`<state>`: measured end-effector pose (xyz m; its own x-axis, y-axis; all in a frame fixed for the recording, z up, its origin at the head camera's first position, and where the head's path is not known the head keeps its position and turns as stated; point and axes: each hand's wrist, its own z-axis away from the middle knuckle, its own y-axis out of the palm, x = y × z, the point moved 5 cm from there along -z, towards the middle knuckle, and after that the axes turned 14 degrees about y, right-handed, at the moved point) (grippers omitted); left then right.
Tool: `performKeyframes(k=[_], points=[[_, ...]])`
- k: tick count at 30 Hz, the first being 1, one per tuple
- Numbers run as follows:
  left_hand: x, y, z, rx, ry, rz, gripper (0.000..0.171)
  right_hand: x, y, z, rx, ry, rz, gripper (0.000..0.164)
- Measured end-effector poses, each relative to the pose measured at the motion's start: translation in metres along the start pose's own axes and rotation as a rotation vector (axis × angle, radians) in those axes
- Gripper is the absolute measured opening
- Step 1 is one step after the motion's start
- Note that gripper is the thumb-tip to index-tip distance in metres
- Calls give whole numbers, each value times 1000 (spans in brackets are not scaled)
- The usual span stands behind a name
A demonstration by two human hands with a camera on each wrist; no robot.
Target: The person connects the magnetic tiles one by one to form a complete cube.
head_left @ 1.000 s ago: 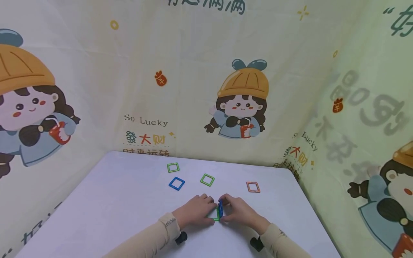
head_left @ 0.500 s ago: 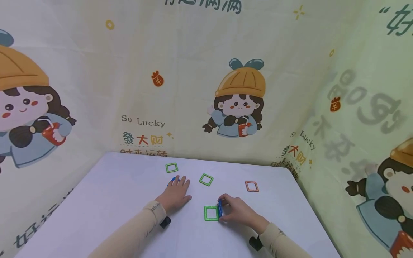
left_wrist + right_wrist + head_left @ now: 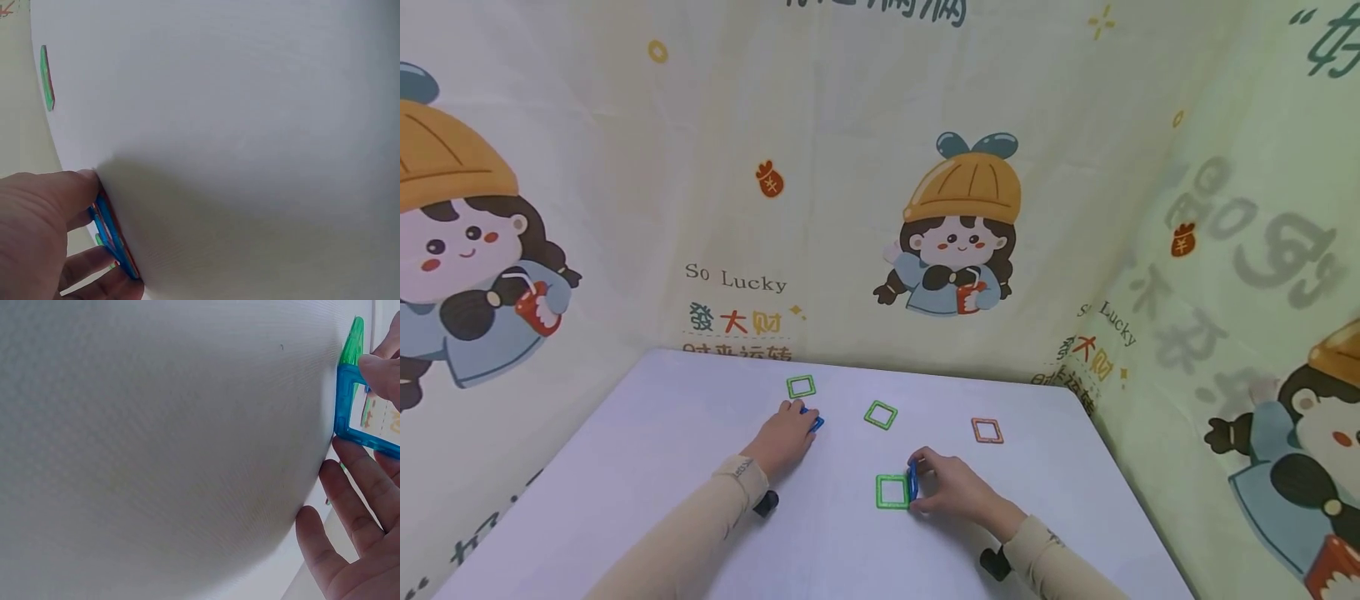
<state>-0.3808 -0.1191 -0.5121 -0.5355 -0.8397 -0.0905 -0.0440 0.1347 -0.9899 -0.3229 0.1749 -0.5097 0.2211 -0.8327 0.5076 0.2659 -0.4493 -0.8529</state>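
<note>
My right hand (image 3: 958,490) holds a blue square magnetic tile (image 3: 913,482) on its edge, thumb and fingers at its sides. In the right wrist view that blue frame (image 3: 342,403) stands upright against a green one (image 3: 352,347). This green square magnetic tile (image 3: 892,507) lies flat in front of me, its right side meeting the upright tile. Farther left, my left hand (image 3: 781,440) grips a second blue square tile (image 3: 818,423) by its edges. The left wrist view has this tile (image 3: 112,234) between thumb and fingers, low over the white surface; the hand partly hides it.
Toward the back of the white table (image 3: 647,467) lie a green square tile (image 3: 801,394) beyond my left hand and another green tile (image 3: 871,423) near the middle. An orange square tile (image 3: 987,441) lies at the right. A printed cloth (image 3: 842,250) hangs behind the table.
My left hand has left the green tile, reached forward and left, and closed its fingers on the second blue tile. The right hand stays in place with the upright blue tile.
</note>
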Motion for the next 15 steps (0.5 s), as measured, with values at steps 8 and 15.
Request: performKeyframes(k=[8, 15], points=[[3, 5, -5, 19, -23, 34, 44, 0, 1, 0, 1, 0, 0, 59], [2, 0, -5, 46, -29, 31, 43, -1, 1, 0, 16, 15, -5, 59]])
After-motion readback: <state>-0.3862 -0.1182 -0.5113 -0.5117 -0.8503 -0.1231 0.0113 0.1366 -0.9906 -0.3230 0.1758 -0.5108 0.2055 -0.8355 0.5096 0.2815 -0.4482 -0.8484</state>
